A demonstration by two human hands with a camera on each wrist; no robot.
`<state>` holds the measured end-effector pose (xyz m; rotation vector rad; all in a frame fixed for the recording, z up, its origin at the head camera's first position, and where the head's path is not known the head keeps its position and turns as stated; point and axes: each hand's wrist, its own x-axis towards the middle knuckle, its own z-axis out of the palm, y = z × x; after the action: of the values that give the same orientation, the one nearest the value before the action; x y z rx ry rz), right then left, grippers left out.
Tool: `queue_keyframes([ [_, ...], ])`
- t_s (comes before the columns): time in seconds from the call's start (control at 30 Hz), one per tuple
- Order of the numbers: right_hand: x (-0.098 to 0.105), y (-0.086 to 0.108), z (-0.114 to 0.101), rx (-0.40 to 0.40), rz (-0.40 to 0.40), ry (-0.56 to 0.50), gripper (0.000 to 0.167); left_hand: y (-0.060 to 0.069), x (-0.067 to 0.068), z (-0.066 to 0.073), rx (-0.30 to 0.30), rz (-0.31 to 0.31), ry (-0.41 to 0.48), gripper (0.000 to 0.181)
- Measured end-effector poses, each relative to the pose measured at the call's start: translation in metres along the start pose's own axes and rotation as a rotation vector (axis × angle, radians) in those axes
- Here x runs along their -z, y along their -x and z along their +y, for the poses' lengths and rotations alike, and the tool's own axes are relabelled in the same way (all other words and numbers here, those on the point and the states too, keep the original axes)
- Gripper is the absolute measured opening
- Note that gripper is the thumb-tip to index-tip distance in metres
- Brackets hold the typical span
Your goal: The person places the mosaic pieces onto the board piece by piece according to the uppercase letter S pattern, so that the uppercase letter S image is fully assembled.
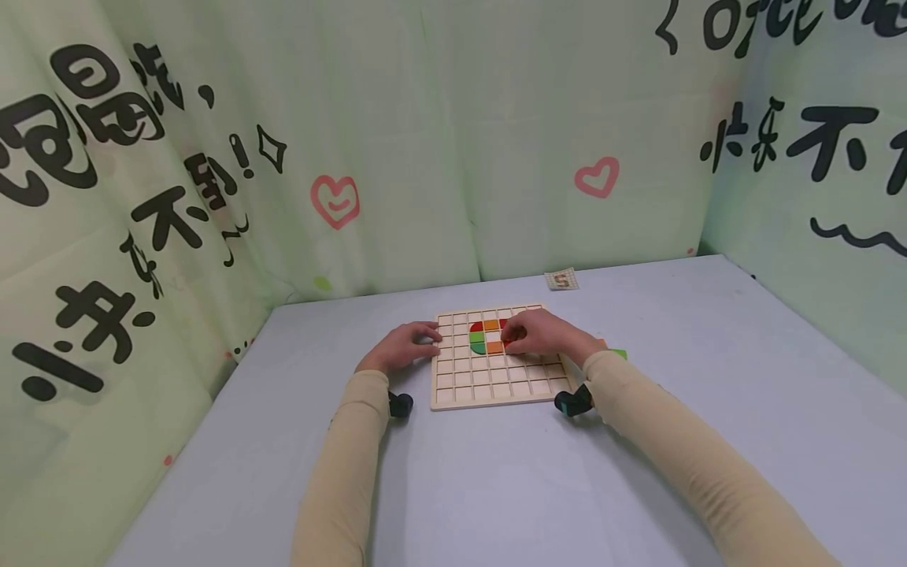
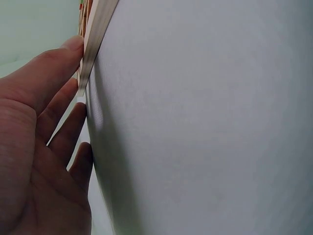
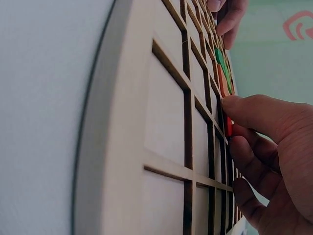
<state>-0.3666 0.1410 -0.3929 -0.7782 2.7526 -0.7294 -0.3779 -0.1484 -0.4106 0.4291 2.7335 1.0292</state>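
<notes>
A wooden grid board (image 1: 462, 398) lies on the table, with several coloured tiles set in its middle cells. Among them are an orange tile (image 1: 491, 324), a light green tile (image 1: 477, 337) and a dark green rounded tile (image 1: 478, 348). My left hand (image 1: 401, 346) touches the board's left edge, its thumb (image 2: 73, 44) against the wooden rim and its fingers loosely extended. Over the coloured tiles, my right hand (image 1: 542, 333) pinches a red tile (image 3: 228, 126) at the grid between thumb and fingers. In the head view, that hand hides part of the board.
Beyond the board, a small printed card (image 1: 562, 279) lies near the table's back edge. A green piece (image 1: 620, 353) shows behind the right wrist, partly hidden. Printed curtains (image 1: 425, 197) hang around the white table (image 1: 468, 488).
</notes>
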Motion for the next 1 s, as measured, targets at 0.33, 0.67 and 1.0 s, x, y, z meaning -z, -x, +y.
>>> queue_keyframes([
  [0.33,0.002,0.006,0.005,-0.003,0.050,-0.007,0.024,-0.001,0.000,-0.001,-0.001,-0.006,-0.009,0.022],
  [0.67,0.011,0.018,0.019,-0.035,0.086,-0.013,0.028,-0.002,0.000,-0.002,0.001,0.003,-0.023,0.022],
  [1.0,0.020,0.034,0.034,-0.062,0.119,-0.020,0.029,-0.002,0.000,-0.002,0.003,0.002,-0.012,0.021],
])
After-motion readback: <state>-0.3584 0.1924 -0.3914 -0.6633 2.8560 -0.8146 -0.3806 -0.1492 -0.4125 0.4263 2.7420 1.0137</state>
